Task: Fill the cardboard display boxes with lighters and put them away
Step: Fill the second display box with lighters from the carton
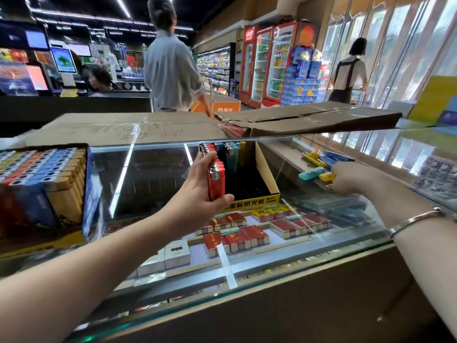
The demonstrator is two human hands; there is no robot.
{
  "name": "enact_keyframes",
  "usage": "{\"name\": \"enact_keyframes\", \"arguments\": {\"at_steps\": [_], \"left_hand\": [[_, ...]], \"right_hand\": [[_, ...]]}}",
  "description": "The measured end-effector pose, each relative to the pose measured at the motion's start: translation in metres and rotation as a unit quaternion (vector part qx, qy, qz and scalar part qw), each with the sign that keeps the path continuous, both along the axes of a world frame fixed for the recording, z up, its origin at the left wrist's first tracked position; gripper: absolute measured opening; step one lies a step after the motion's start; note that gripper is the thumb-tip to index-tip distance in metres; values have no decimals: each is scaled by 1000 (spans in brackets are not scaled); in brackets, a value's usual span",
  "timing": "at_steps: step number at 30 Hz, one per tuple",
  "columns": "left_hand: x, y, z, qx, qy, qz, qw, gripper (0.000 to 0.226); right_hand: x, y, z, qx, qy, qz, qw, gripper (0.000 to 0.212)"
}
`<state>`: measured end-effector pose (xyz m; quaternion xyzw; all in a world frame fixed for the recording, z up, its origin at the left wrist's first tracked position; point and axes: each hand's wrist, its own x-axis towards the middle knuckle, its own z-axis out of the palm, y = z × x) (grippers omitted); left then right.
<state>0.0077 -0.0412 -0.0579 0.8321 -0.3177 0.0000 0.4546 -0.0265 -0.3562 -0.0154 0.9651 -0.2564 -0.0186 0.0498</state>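
Left hand (197, 184) gripping red lighters (216, 179), half-filled yellow-fronted display box (257, 177), right hand (351, 179) grip unclear

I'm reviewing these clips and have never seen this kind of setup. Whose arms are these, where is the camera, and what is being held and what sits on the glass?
There is no machine here: a person wears one wide-angle camera on the head, looking down at their own arms. The left hand grips a stack of red lighters beside a half-filled black and yellow display box standing on the glass counter. The right hand reaches for loose lighters lying further right; whether it holds one is unclear. A full box of lighters stands at the left.
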Motion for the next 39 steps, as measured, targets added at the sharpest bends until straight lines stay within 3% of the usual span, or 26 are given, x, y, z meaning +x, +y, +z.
{"name": "enact_keyframes", "arguments": {"at_steps": [4,5,10,17,20,25,30,34,39], "left_hand": [[-2,1,1,0,4,1,1000,82],[-2,1,1,-1,4,1,1000,82],[-1,1,1,7,-2,3,1000,82],[-1,1,-1,19,-24,16,999,84],[-1,0,-2,26,-28,19,999,84],[-1,1,0,28,-33,21,999,83],[6,7,9,83,-150,28,985,76],[13,10,18,151,-209,-6,966,79],[16,14,21,166,-264,5,950,64]], "right_hand": [[-4,-5,-7,-18,-197,-48,979,20],[-5,-9,-7,-23,-208,-66,976,27],[-8,-24,-10,46,-108,-111,987,46],[0,-14,-17,42,-83,-66,993,31],[2,-8,-22,27,-130,-32,991,41],[4,-12,-20,-1,-74,13,997,39],[9,-8,-13,-9,-17,55,998,10],[14,8,-7,31,24,122,992,10],[13,38,14,126,112,164,972,36]]}}
